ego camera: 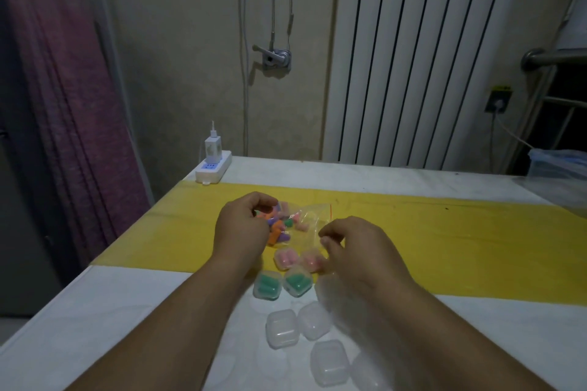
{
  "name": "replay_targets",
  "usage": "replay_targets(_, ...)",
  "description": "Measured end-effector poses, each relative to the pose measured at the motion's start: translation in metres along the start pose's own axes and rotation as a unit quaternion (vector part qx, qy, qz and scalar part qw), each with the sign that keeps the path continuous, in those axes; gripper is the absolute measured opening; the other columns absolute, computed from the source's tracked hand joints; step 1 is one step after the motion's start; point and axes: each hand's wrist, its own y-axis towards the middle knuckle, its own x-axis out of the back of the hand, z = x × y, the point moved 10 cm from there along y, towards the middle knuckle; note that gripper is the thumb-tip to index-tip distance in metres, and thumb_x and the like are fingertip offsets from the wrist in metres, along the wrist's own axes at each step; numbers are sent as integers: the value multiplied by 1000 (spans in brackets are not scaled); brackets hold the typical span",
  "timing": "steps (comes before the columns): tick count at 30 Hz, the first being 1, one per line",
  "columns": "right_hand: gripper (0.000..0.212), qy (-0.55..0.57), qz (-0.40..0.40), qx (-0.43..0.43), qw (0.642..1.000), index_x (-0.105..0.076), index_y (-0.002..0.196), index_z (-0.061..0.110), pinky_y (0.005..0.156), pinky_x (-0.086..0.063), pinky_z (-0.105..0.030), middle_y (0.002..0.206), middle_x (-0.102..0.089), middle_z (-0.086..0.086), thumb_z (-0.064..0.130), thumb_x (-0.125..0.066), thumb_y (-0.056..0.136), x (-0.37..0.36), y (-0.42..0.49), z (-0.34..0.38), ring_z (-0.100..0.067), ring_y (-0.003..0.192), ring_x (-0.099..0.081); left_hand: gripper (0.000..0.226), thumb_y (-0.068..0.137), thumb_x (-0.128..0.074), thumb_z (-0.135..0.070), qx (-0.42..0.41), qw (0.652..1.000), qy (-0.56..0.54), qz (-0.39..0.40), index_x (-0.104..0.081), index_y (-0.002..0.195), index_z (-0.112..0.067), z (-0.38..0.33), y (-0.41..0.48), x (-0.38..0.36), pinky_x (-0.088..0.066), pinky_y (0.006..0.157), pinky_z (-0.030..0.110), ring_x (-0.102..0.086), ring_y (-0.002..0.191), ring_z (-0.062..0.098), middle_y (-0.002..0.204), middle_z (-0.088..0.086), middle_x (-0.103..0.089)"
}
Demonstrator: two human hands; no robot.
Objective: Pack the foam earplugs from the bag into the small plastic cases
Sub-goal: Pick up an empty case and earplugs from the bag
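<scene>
**Both hands on the earplug bag, cases lined up nearer the body**

A clear plastic zip bag (306, 220) with a thin red seal line lies on the yellow strip (444, 241) that runs across the white table (127, 311). It holds loose foam earplugs (277, 230) in orange, purple, pink and green, bunched at its left end. The left hand (243, 228) sits over that end, fingers curled down and gripping the bag where the plugs are heaped. The right hand (355, 247) is at the bag's other end, its thumb and fingertips (321, 235) bent together and pinching the clear film at the near right corner.

Just nearer the body than the bag, between the two wrists, stand two small clear plastic cases with pink plugs (284, 259) and, touching them on the near side, two cases with green plugs (267, 286). Closer in again lie several empty clear cases (282, 328) (the right forearm covers part of this group, so their count is unsure).

A white power strip with a charger plugged in (212, 167) sits at the table's far left corner.
</scene>
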Motion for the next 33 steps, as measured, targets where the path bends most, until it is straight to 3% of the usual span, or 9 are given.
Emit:
replay_targets(2, 21, 2, 19, -26, 999, -72, 108, 27, 89, -49, -30, 112, -70, 5, 23, -57, 94, 1, 11, -13, -18, 106, -61, 39, 76, -64, 15, -17, 998, 68, -3, -72, 89, -22, 1, 6, 3, -58, 55, 26, -68, 71, 18, 105, 6, -61)
replay_targets(6, 23, 20, 73, -64, 995, -70, 113, 22, 93, -49, -30, 118, -68, -1, 18, -55, 96, -10, 36, -29, -20, 111, -61, 32, 76, -69, -5, -69, 972, 221, -31, -69, 95, -31, -4, 12, 10, -52, 82, 36, -53, 101, 17, 90, -13, -59)
replay_targets(13, 13, 36, 73, -67, 994, -73, 97, 24, 85, -50, -27, 105, -71, 1, 18, -65, 89, -27, 59, -24, -18, 98, -62, 28, 75, -73, -30, -102, 937, 333, 0, -70, 102, -34, -5, 13, -1, -41, 87, 32, -45, 108, 17, 107, -12, -61)
replay_targets(16, 12, 40, 66, -61, 995, -73, 87, 22, 77, -48, -23, 99, -71, 0, 12, -70, 83, -34, 61, -17, -18, 93, -63, 24, 75, -75, -38, -92, 933, 346, 11, -69, 98, -37, 1, 14, -3, -41, 88, 33, -46, 107, 18, 106, -12, -61)
replay_targets(22, 29, 172, 35, -51, 983, -75, 69, 14, 63, -47, -25, 78, -72, -3, -6, -55, 76, -43, 67, -3, -20, 78, -64, 11, 73, -69, -35, -65, 924, 375, 28, -66, 84, -36, 14, 19, -7, -46, 86, 34, -51, 101, 18, 96, -11, -61)
replay_targets(25, 31, 251, 51, -81, 963, -71, 63, 3, 72, -58, -41, 72, -70, -16, -15, -49, 75, -55, 69, -3, -25, 68, -65, 11, 73, -73, -42, -61, 925, 374, 21, -69, 78, -34, 19, 23, -4, -46, 77, 32, -54, 95, 20, 89, -8, -64)
replay_targets(27, 40, 289, 62, -99, 950, -65, 56, 4, 70, -59, -41, 64, -62, -18, -20, -43, 80, -61, 70, -3, -24, 61, -59, 5, 75, -72, -34, -47, 937, 345, 17, -69, 76, -31, 24, 25, -2, -49, 76, 33, -57, 94, 22, 87, -6, -67)
replay_targets(30, 49, 287, 77, -97, 950, -63, 51, 11, 63, -56, -33, 57, -58, -9, -20, -41, 83, -66, 71, -1, -21, 55, -56, 12, 73, -70, -23, -24, 954, 298, 13, -66, 64, -29, 28, 27, 1, -51, 75, 34, -61, 87, 23, 77, -7, -69)
replay_targets(33, 37, 216, 89, -76, 969, -68, 61, 9, 60, -53, -34, 62, -61, -7, -13, -47, 81, -69, 72, -1, -21, 56, -57, 25, 76, -65, -15, -12, 960, 279, 15, -62, 59, -34, 31, 27, 0, -51, 81, 34, -60, 92, 23, 86, -4, -71)
